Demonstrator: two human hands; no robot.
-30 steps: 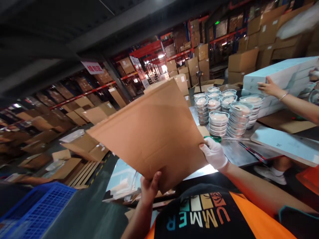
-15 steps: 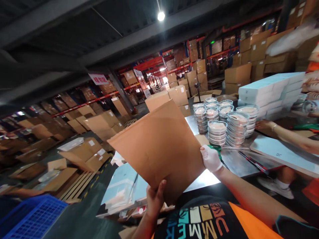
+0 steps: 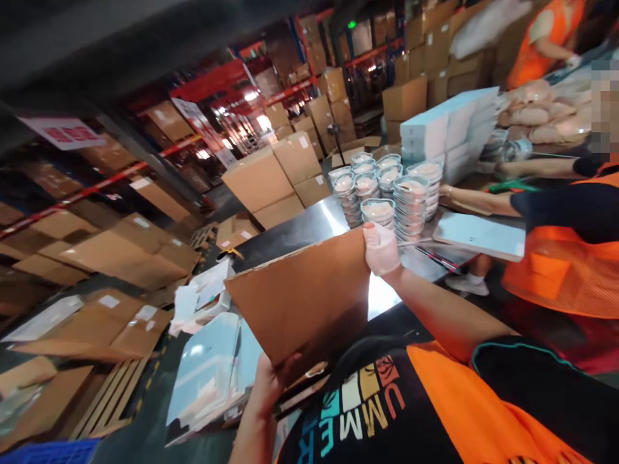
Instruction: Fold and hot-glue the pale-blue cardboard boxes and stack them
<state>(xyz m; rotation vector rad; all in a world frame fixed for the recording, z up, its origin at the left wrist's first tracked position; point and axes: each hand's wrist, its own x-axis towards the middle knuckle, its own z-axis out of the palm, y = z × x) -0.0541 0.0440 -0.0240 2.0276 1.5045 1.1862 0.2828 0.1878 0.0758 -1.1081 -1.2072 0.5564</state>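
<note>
From the head camera, the person holds a flat brown cardboard sheet [image 3: 302, 299] out in front of the chest, above the near edge of the steel desk [image 3: 309, 227]. The left hand [image 3: 268, 383] is bare and pinches the sheet's lower corner — thumb on the near face, fingers hidden behind. The right hand [image 3: 382, 248], in a white glove, is closed on the sheet's upper right corner. Both grips are tight on the cardboard.

The sheet is tilted: its long axis runs from the lower left, by the left hand, up to the right toward the gloved hand, and its broad face is turned toward the camera. Its upper left corner points out over the floor, where pale blue boxes [image 3: 213, 367] lie just below.

Just beyond the gloved hand stand stacks of clear lidded bowls [image 3: 387, 190] on the desk, with a pile of blue boxes [image 3: 447, 129] behind them. A flat blue lid [image 3: 478, 235] lies to the right — near it, a co-worker in an orange vest [image 3: 565, 258] stretches an arm [image 3: 476, 201] across the desk. Brown cartons [image 3: 278, 177] are stacked past the desk's far end.
</note>
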